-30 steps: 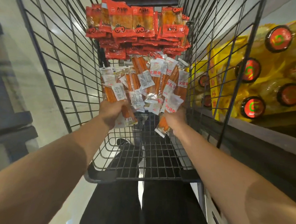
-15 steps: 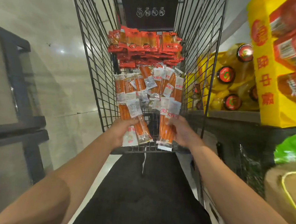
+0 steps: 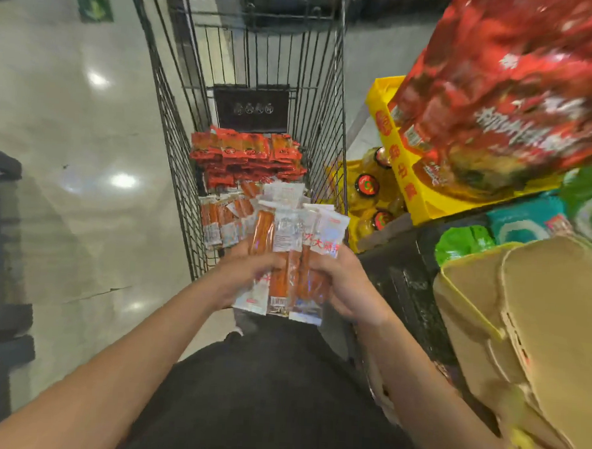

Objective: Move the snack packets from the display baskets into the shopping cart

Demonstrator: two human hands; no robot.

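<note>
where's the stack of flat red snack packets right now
In the head view, the stack of flat red snack packets lies at the far end of the black wire shopping cart, centre frame, just beyond the clear packets of orange sticks on the cart floor.

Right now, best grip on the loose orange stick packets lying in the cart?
Probably pinch the orange stick packets across their narrow middles, coming from above through the open top of the cart. They lie flat and overlapping lengthwise, and wire walls block the sides.
</note>
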